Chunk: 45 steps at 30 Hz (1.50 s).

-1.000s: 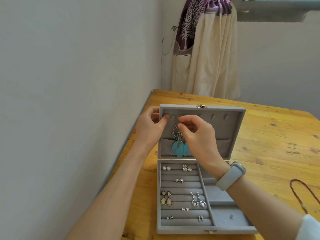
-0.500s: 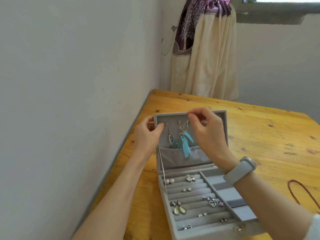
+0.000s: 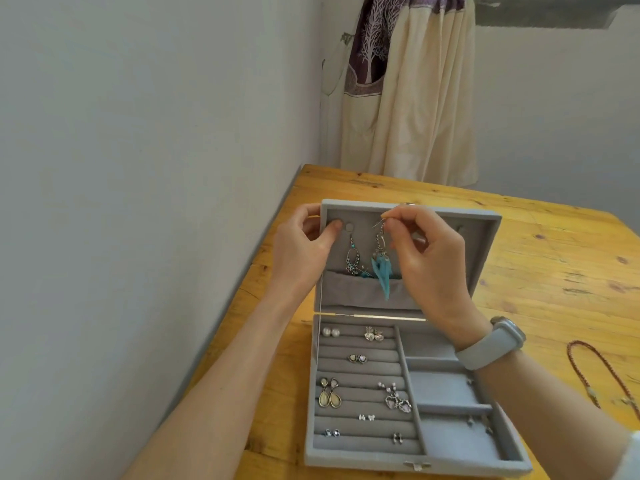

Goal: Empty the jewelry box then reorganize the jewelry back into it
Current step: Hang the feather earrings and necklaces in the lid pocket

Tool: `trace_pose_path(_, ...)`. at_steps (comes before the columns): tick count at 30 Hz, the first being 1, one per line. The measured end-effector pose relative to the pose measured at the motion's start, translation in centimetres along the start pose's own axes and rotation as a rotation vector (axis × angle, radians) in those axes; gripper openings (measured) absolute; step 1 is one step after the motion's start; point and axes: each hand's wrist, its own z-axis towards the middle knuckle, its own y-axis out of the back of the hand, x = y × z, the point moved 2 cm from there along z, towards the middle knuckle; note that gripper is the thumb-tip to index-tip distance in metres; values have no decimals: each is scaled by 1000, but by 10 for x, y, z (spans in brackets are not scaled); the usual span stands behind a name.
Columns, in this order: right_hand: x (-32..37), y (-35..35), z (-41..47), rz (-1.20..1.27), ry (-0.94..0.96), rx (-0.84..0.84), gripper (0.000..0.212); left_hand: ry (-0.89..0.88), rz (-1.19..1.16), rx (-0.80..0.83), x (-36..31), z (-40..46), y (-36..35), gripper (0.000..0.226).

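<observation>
Since a second ago our right hand (image 3: pixel 424 258) has lifted one blue feather earring (image 3: pixel 381 268) up to the lid's hook row, pinching its wire; its mate (image 3: pixel 353 259) hangs beside. Our left hand (image 3: pixel 304 247) grips the lid (image 3: pixel 481 251) of the jewelry box (image 3: pixel 450 393). We judge we are refilling. The wall crowds our left; open surface (image 3: pixel 554 271) lies to the right.

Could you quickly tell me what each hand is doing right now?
Left hand: gripping the lid edge.
Right hand: pinching the feather earring hook.
</observation>
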Motion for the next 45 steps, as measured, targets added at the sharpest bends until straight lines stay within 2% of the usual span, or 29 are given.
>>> trace_pose_path(9,1,18,-1,-146,152,-147,8,-48,16,-52,-6,-2,-1,17)
trace_pose_path(13,-1,18,-3,-117,31,-233,9,-67,25,-79,-6,-4,-1,15)
trace_pose_path(17,-5,10,-12,-74,-100,-121,12,-80,84,-68,-10,-5,2,19)
trace_pose_path(20,-8,4,-17,-26,-150,-75,24,-117,165,-121,-11,-11,4,33)
trace_pose_path(22,-7,3,-16,14,-168,-92,29,-258,266,-133,-8,-21,7,37)
trace_pose_path(25,-4,3,-12,21,-151,-130,23,-582,683,-78,8,-43,8,19)
trace_pose_path(27,-2,3,-9,-1,-126,-132,15,-706,909,-21,23,-55,7,19)
trace_pose_path(31,0,4,-1,-7,-142,-108,18,-691,1183,59,33,-62,3,31)
trace_pose_path(37,1,6,5,-35,-87,-99,18,-624,1240,86,27,-63,-3,41)
trace_pose_path(40,2,8,7,3,-93,-142,26,-624,1256,88,26,-63,-5,34)
trace_pose_path(45,6,7,10,61,-94,-149,22,-618,1224,83,26,-60,-3,23)
